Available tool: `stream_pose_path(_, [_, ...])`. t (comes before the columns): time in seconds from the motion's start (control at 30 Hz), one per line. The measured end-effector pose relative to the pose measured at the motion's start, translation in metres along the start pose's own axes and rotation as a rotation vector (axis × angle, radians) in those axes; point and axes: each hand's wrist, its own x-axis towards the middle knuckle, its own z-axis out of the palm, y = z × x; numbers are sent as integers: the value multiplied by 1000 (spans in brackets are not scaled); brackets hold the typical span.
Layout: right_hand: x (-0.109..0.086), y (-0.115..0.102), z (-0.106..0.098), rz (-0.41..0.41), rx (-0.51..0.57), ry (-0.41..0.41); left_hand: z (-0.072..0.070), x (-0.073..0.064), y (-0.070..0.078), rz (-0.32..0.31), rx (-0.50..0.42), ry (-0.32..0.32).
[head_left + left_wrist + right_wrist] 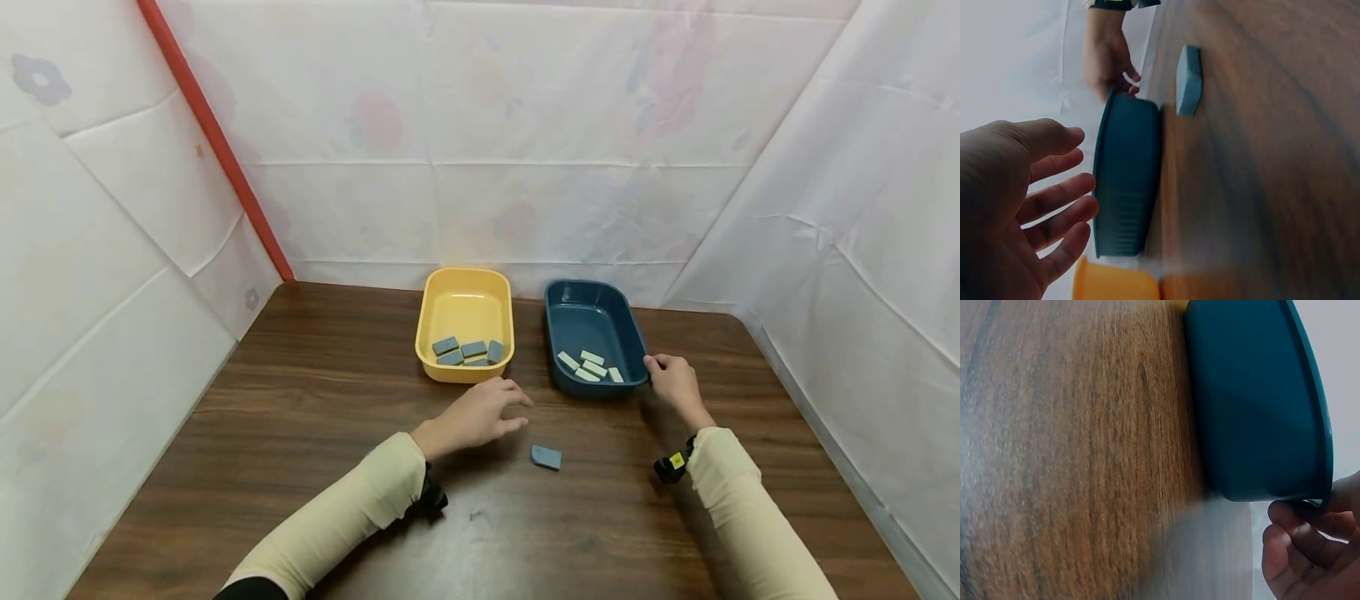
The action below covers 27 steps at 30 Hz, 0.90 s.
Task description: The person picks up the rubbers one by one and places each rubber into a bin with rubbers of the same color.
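Note:
My right hand (673, 385) pinches the rim of the dark blue tray (637, 333) at its near right corner; the right wrist view shows thumb and fingers (1297, 534) at that rim. Inside the tray lie several small cream-white blocks (594, 368). My left hand (480, 414) hovers over the table just in front of the yellow tray (422, 333), fingers apart and holding nothing. Several grey-blue blocks (474, 349) lie at the yellow tray's near end. One more grey-blue block (546, 457), with one rounded corner, lies on the table to the right of my left hand.
The brown wooden table (315, 367) carries both trays side by side near its back edge. White patterned sheeting (480, 125) hangs behind and along both sides. A red strip (217, 142) runs down the back left corner.

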Motion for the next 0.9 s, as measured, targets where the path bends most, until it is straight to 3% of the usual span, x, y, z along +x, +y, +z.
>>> stream_pose_path(0.23, [0, 1, 1, -5, 1, -3, 10, 2, 9, 28, 7, -110])
stream_pose_path(0.57, [1, 1, 2, -17, 6, 7, 22, 5, 21, 103, 25, -206])
stream_pose_path(0.9, [0, 0, 4, -15, 11, 19, 34, 4, 25, 111, 42, -252])
